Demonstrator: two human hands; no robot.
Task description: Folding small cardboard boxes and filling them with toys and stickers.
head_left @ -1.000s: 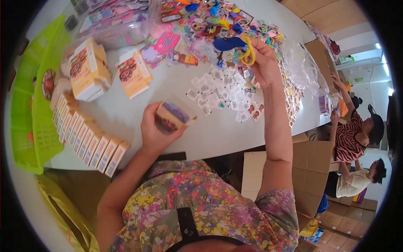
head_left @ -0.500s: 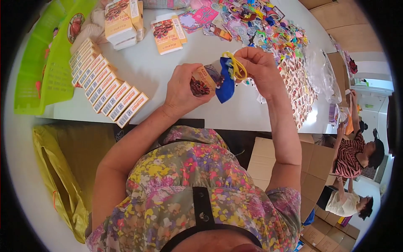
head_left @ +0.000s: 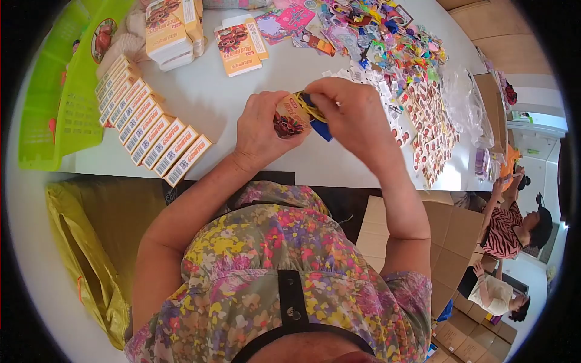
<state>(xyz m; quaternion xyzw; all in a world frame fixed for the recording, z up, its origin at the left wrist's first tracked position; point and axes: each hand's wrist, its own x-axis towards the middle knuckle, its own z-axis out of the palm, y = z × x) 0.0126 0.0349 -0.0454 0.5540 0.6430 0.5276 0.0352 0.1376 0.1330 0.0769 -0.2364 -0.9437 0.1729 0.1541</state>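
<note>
My left hand (head_left: 261,128) is wrapped round a small orange cardboard box (head_left: 289,118) printed with a cartoon figure, its open end turned to the right. At that end my right hand (head_left: 350,109) pinches a looped yellow cord (head_left: 311,111). A shiny blue piece (head_left: 322,129) lies against the cord, half hidden by my right fingers; its kind I cannot tell. How much of the cord and blue piece is inside the box is hidden.
A curved row of similar boxes (head_left: 148,126) stands at left, beside a green plastic basket (head_left: 75,118). Flat boxes (head_left: 241,51) and a stack (head_left: 170,37) lie behind. Colourful trinkets (head_left: 387,36), stickers (head_left: 428,124) and clear plastic (head_left: 463,109) cover the right. Two people (head_left: 514,227) stand farther right.
My right hand has come left and slightly down to the box's open end, bringing the yellow cord and the blue piece against it. My left hand keeps its hold on the box.
</note>
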